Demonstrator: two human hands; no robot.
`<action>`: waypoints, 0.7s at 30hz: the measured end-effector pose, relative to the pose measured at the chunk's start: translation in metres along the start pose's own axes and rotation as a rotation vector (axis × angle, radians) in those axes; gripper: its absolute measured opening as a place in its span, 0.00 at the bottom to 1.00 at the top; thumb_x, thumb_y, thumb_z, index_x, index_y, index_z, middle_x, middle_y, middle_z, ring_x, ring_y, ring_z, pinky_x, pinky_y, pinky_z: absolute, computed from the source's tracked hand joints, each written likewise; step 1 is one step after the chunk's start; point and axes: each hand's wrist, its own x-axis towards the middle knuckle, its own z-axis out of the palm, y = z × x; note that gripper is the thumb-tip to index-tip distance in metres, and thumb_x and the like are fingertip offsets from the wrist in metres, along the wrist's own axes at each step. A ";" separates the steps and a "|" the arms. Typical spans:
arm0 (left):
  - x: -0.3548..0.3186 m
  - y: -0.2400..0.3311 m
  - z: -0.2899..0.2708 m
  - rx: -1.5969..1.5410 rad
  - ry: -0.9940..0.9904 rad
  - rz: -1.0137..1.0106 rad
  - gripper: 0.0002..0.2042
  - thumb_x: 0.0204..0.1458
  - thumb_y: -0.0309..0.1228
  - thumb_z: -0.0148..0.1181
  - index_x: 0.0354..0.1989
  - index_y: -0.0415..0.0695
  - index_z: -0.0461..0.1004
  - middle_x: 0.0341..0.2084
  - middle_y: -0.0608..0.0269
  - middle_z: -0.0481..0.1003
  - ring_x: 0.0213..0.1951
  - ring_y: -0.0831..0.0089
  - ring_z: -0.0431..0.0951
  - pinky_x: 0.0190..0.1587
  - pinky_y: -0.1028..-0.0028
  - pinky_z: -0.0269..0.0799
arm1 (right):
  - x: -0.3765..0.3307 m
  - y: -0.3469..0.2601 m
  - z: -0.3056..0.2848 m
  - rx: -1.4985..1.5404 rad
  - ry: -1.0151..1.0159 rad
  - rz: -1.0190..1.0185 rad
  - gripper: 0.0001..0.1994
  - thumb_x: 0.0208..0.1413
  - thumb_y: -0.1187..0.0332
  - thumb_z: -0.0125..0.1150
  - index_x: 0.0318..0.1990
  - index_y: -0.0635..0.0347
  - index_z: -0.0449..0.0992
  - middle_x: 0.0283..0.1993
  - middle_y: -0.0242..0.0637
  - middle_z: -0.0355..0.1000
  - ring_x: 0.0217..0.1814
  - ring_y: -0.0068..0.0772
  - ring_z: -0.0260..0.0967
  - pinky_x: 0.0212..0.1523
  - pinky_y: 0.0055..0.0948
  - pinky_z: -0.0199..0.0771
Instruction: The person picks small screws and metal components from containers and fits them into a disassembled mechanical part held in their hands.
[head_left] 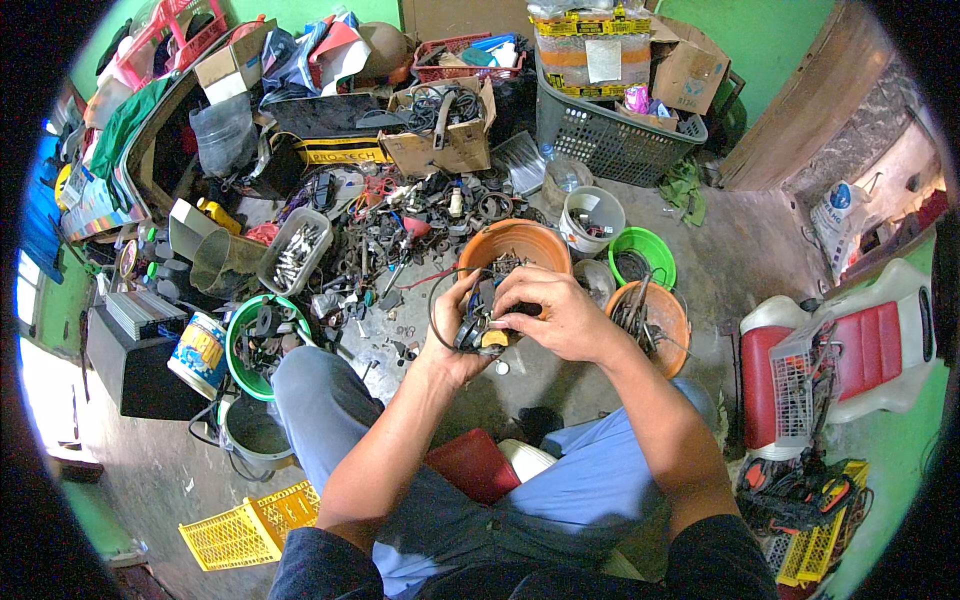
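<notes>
Though the floor around the person is thick with scrap, what matters sits right between the two hands: a small tangle of dark parts (478, 325), black wire looped off its far-left side and a yellowish piece showing at the bottom. The left hand (452, 318) is cupped under and behind it, fingers curled up around the bundle, so the weight rests in that palm. The right hand (548, 312) lies over the top from the other side, fingers bent down and closed onto the near edge, thumb tucked beneath.

By the look of it, the bundle would be light but awkward: hard little bits joined by limp wire that flops and snags. I would judge the solid middle the place to grip, not the wire loop, which would only slide through the fingers.

Just beyond the fingertips stands an orange bowl (515, 243). Past the right wrist, close by, a second orange bowl (655, 315) holds thin metal pieces, with a green tub (645, 255) behind it. Off the left forearm, a green-rimmed basin (262, 345) sits near the knee.
</notes>
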 end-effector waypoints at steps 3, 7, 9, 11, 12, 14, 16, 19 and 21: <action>-0.001 -0.003 0.008 0.018 0.042 0.006 0.13 0.63 0.41 0.48 0.43 0.48 0.76 0.37 0.61 0.78 0.37 0.65 0.79 0.44 0.59 0.77 | -0.002 0.003 0.003 0.025 0.024 0.037 0.08 0.51 0.70 0.69 0.35 0.64 0.78 0.38 0.42 0.75 0.45 0.44 0.74 0.49 0.39 0.72; -0.007 -0.005 0.023 0.054 0.090 0.028 0.13 0.62 0.41 0.49 0.44 0.48 0.76 0.36 0.60 0.78 0.37 0.65 0.79 0.43 0.63 0.77 | -0.001 0.001 0.008 0.039 0.054 0.118 0.08 0.52 0.69 0.68 0.35 0.64 0.78 0.38 0.42 0.75 0.45 0.43 0.74 0.48 0.39 0.72; -0.006 -0.004 0.020 0.053 0.098 0.025 0.13 0.62 0.41 0.50 0.44 0.48 0.76 0.36 0.60 0.78 0.37 0.65 0.79 0.43 0.63 0.78 | 0.000 -0.004 0.011 0.043 0.057 0.138 0.08 0.52 0.69 0.68 0.35 0.64 0.78 0.37 0.42 0.75 0.44 0.43 0.74 0.48 0.38 0.72; -0.004 -0.005 0.015 0.039 0.092 0.019 0.12 0.61 0.41 0.50 0.44 0.48 0.76 0.36 0.60 0.78 0.37 0.65 0.79 0.42 0.64 0.78 | -0.001 0.000 0.012 0.041 0.075 0.113 0.07 0.52 0.69 0.68 0.34 0.64 0.78 0.37 0.42 0.75 0.43 0.43 0.74 0.46 0.38 0.73; -0.002 -0.005 0.013 0.026 0.082 0.017 0.12 0.61 0.41 0.50 0.43 0.48 0.76 0.36 0.59 0.78 0.37 0.65 0.79 0.43 0.64 0.78 | -0.001 0.001 0.012 0.040 0.084 0.100 0.07 0.52 0.69 0.68 0.33 0.64 0.78 0.36 0.41 0.76 0.42 0.43 0.75 0.46 0.37 0.73; -0.001 -0.003 0.007 0.011 0.066 0.012 0.12 0.61 0.41 0.51 0.43 0.48 0.76 0.36 0.59 0.78 0.37 0.65 0.79 0.43 0.63 0.78 | 0.000 0.000 0.013 0.041 0.099 0.096 0.07 0.52 0.70 0.68 0.33 0.64 0.79 0.36 0.41 0.76 0.41 0.42 0.75 0.46 0.38 0.73; -0.001 -0.002 0.005 0.010 0.049 0.005 0.12 0.62 0.41 0.50 0.42 0.48 0.76 0.35 0.59 0.78 0.37 0.65 0.79 0.43 0.63 0.78 | 0.000 0.000 0.013 0.035 0.117 0.077 0.06 0.52 0.72 0.68 0.33 0.65 0.79 0.36 0.40 0.76 0.41 0.40 0.75 0.45 0.36 0.73; 0.001 -0.005 0.010 0.027 0.072 0.037 0.12 0.62 0.41 0.50 0.42 0.48 0.76 0.35 0.59 0.77 0.37 0.64 0.79 0.42 0.63 0.78 | -0.001 0.000 0.016 0.031 0.147 0.037 0.05 0.51 0.74 0.69 0.34 0.65 0.80 0.36 0.39 0.76 0.41 0.36 0.75 0.44 0.33 0.73; 0.002 -0.003 0.005 0.007 0.041 0.019 0.12 0.62 0.40 0.50 0.41 0.48 0.76 0.35 0.59 0.78 0.37 0.64 0.79 0.42 0.63 0.78 | -0.001 0.000 0.019 0.052 0.162 0.029 0.06 0.51 0.74 0.69 0.35 0.64 0.81 0.36 0.39 0.76 0.41 0.37 0.75 0.44 0.33 0.74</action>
